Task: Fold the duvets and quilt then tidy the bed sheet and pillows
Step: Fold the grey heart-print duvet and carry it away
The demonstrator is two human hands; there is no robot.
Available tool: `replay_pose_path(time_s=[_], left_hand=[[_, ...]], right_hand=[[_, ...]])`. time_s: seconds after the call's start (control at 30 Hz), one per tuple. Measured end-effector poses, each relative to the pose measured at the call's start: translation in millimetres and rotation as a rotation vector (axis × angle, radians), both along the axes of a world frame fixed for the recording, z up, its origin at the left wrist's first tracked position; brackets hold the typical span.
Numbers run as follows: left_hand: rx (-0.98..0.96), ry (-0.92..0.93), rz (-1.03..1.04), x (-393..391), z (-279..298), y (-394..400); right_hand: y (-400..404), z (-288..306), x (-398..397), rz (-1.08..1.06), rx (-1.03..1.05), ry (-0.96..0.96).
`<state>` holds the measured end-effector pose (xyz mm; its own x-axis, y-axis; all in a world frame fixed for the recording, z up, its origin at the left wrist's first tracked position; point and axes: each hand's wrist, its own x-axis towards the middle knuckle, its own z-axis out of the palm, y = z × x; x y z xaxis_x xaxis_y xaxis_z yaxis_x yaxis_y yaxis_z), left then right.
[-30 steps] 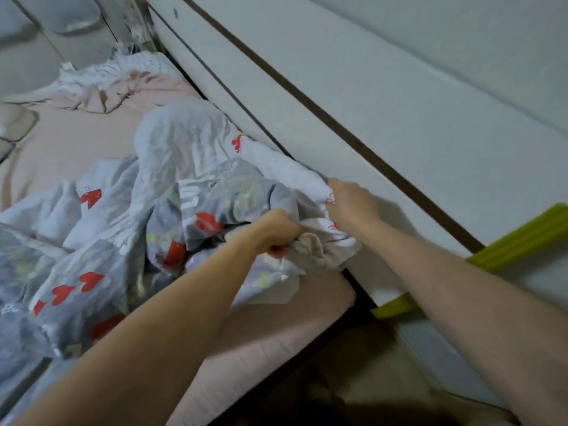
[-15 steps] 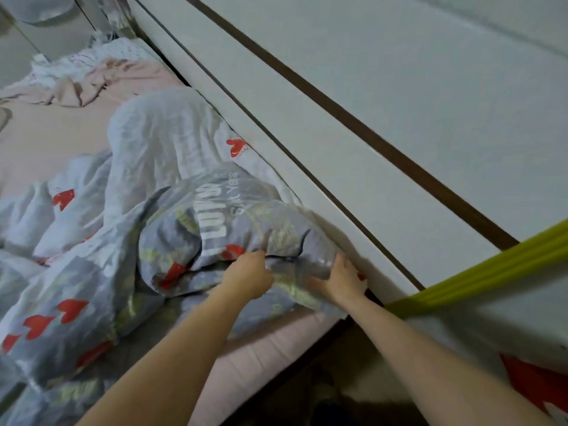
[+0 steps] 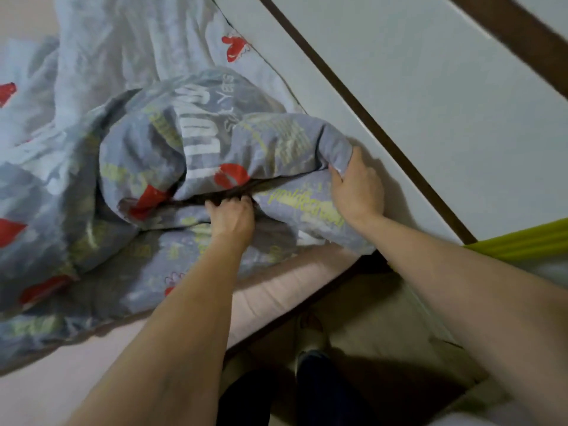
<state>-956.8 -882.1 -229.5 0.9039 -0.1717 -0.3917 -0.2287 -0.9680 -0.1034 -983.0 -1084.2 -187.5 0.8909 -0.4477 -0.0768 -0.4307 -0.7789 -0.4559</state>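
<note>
A grey duvet printed with red hearts, white letters and yellow-green words lies bunched on the pink bed sheet, against the white wall. My left hand digs its fingers into a dark fold in the middle of the bunch and grips the cloth. At the wall side, my right hand holds the duvet's corner edge, thumb on top. The duvet's pale reverse side spreads up toward the far end of the bed.
A white wall panel with a brown stripe runs along the bed's right side. A yellow-green ridged object sticks out at the right edge. Below the mattress edge is tan floor, with my foot on it.
Both hands have dropped from holding the duvet corner up to lying low on the bunch near the mattress edge. The view has closed in, and the far end of the bed has left the frame.
</note>
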Motion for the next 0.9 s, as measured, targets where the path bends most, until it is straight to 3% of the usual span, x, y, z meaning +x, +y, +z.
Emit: replay_pose_path(time_s=[0.1, 0.23, 0.33, 0.43, 0.5, 0.57, 0.63, 0.7, 0.77, 0.9], left_hand=[[-0.113, 0.223, -0.139, 4, 29, 17], [-0.341, 0.611, -0.090, -42, 107, 23], [-0.235, 0.776, -0.184, -86, 144, 8], [-0.132, 0.862, -0.225, -84, 161, 2], [-0.195, 0.805, -0.132, -59, 172, 3], [-0.246, 0.608, -0.076, -36, 183, 10], [-0.197, 0.396, -0.074, -16, 192, 23], [-0.136, 0.320, -0.060, 4, 196, 37], [-0.096, 0.290, -0.009, 26, 196, 48], [-0.131, 0.205, 0.038, 57, 186, 48]], right_hand=[[-7, 19, 7, 0.194, -0.268, 0.064], [0, 62, 19, 0.647, -0.557, 0.083], [10, 86, 3, 0.816, -0.591, 0.277], [1, 96, -17, 0.780, -0.601, 0.608], [-11, 101, -18, 0.701, -0.580, 0.769], [-21, 101, -23, 0.657, -0.532, 0.949], [-26, 88, -40, 0.602, -0.477, 1.128], [-26, 78, -50, 0.502, -0.424, 1.215], [-18, 83, -39, 0.458, -0.393, 1.105], [12, 92, 7, 0.438, -0.186, 0.607]])
